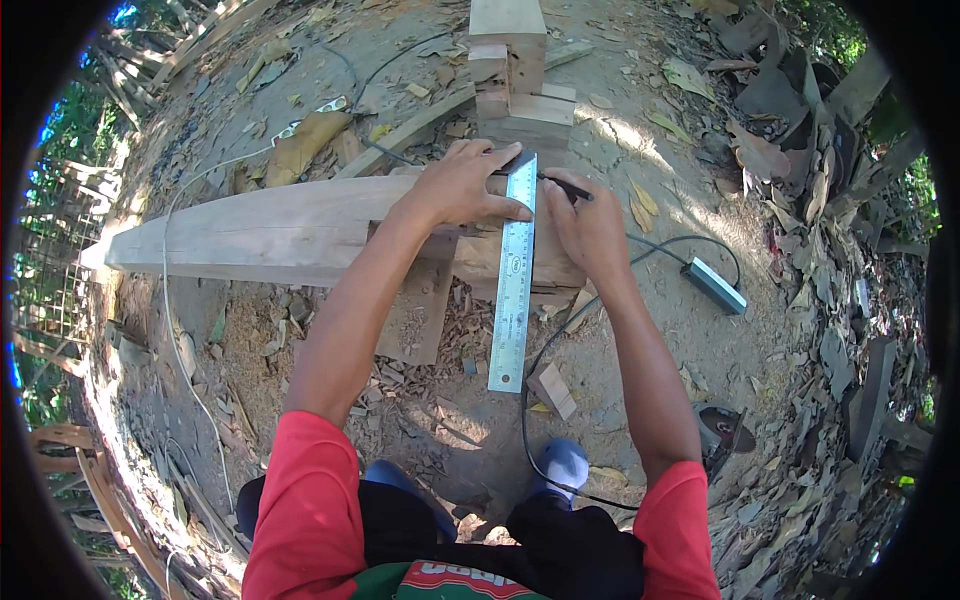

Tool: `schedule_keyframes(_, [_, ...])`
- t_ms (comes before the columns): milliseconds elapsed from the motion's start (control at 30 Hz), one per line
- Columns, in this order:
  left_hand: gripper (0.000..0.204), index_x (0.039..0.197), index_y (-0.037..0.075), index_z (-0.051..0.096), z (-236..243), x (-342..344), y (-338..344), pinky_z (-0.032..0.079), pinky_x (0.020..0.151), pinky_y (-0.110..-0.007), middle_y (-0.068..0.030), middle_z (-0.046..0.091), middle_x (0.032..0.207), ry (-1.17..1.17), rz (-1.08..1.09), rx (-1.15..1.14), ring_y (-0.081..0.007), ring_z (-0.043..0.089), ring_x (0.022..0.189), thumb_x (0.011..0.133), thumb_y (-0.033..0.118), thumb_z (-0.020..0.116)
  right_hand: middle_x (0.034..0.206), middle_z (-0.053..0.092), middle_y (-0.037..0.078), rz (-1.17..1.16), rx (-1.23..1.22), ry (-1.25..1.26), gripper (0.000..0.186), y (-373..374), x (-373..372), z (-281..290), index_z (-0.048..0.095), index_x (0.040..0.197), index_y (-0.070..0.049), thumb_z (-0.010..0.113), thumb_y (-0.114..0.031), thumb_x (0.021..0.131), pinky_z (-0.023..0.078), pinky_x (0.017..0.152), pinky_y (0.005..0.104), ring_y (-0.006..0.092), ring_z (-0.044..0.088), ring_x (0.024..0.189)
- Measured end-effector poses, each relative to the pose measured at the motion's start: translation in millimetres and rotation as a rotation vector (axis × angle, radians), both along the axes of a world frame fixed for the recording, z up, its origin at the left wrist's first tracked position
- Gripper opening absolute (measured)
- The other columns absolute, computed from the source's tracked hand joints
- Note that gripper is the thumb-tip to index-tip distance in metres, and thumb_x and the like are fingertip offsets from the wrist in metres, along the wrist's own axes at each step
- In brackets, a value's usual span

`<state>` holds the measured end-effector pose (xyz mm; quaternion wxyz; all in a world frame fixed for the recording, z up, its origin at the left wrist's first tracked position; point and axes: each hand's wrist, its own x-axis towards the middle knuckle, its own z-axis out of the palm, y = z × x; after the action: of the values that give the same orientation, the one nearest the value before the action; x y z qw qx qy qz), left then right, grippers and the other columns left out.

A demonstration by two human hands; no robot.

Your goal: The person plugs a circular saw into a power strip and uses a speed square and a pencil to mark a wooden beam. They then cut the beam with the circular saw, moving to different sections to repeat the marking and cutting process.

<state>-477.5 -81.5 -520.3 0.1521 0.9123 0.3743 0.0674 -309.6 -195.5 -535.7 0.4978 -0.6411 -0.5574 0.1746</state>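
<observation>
Red sleeves (306,505) lie nearest the camera at the lower edge, and bare forearms reach out of them toward the right end of a long beam (270,225). Slanting up and to the right, the left arm crosses the beam's near edge, its elbow slightly bent. The left hand (455,188) lies palm down on the top, thumb and forefinger spread with a clear gap between them: the thumb tip presses on a steel ruler (512,290), while the fingertips hold its dark head near the beam's far edge. From there the ruler runs across the beam close to its right end, and its free end juts past the near edge over the ground. Angling up and to the left, the right arm brings the right hand (585,228) to the ruler's right side. Its fingers close in a pinch around a dark pen (568,186), which slopes with its tip end toward the ruler, just beside the blade's edge; whether it touches the wood I cannot tell. Below the beam's right end, a wood block (552,391) lies beside a black cable (524,415).
</observation>
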Motion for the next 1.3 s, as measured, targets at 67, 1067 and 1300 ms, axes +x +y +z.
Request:
schedule_keyframes(67, [0.099,0.148,0.016,0.042,-1.0,2.5,0.2,0.035,0.111,-0.043,-0.0209,0.042,0.146,-0.01,-0.01,-0.004,-0.0364,0.036,0.138,0.067,0.062,0.077,0.088,0.068,0.026,0.044,0.067,-0.024,0.022,-8.7,2.1,9.2,0.069,0.105,0.0,0.061,-0.014,0.089,0.052,0.071,0.0389,0.0404,0.066,0.078])
schedule_keyframes(1067, [0.059,0.1,-0.006,0.069,-25.5,-402.6,77.3,0.05,0.079,-0.043,-0.0253,0.069,0.089,-0.022,1.082,0.222,-0.0364,0.069,0.087,0.085,0.051,0.061,0.1,0.067,0.014,0.222,0.363,-0.256,0.028,-285.9,10.9,189.3,0.066,0.11,-0.006,0.055,-0.025,0.093,0.05,0.076,0.04,0.0316,0.062,0.087])
schedule_keyframes(1300, [0.055,0.105,0.005,0.069,-59.4,-466.5,88.4,0.048,0.088,-0.056,-0.0303,0.067,0.093,0.567,0.894,0.287,-0.0467,0.065,0.096,0.096,0.052,0.04,0.101,0.068,0.014,-0.197,-0.139,-0.229,0.026,-275.8,51.5,71.8,0.067,0.11,-0.006,0.055,-0.021,0.092,0.051,0.078,0.0415,0.0323,0.064,0.091])
